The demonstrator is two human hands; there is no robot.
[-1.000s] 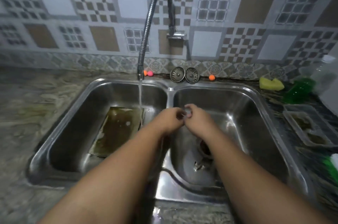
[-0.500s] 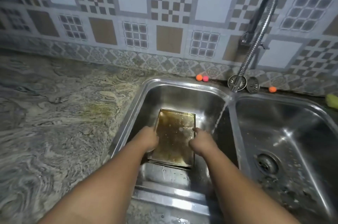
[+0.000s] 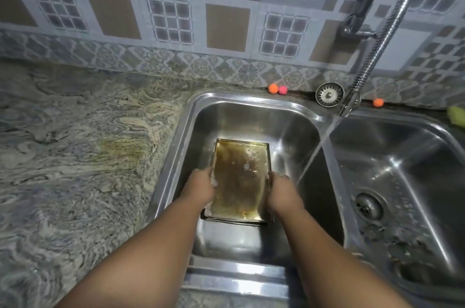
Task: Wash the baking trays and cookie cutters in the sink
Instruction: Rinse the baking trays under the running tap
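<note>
A rectangular baking tray [image 3: 239,179], brown with greasy residue and some suds, lies in the left basin of the steel double sink [image 3: 251,111]. My left hand [image 3: 200,188] grips its left rim and my right hand [image 3: 280,193] grips its right rim. The tray seems to rest on another tray, whose edge shows under its near end. Water runs from the flexible faucet [image 3: 352,101] in a slanted stream into the left basin, to the right of the tray. No cookie cutters are visible.
A marbled stone counter [image 3: 75,156] stretches to the left. The right basin has a drain [image 3: 368,207] and dark bits near the front. A strainer plug [image 3: 329,94], small orange and pink balls [image 3: 277,89] and a yellow sponge [image 3: 456,116] sit along the tiled wall.
A second ago both hands were together over the right basin. They moved to the left basin and took hold of the tray's two sides; my view swung left and closer.
</note>
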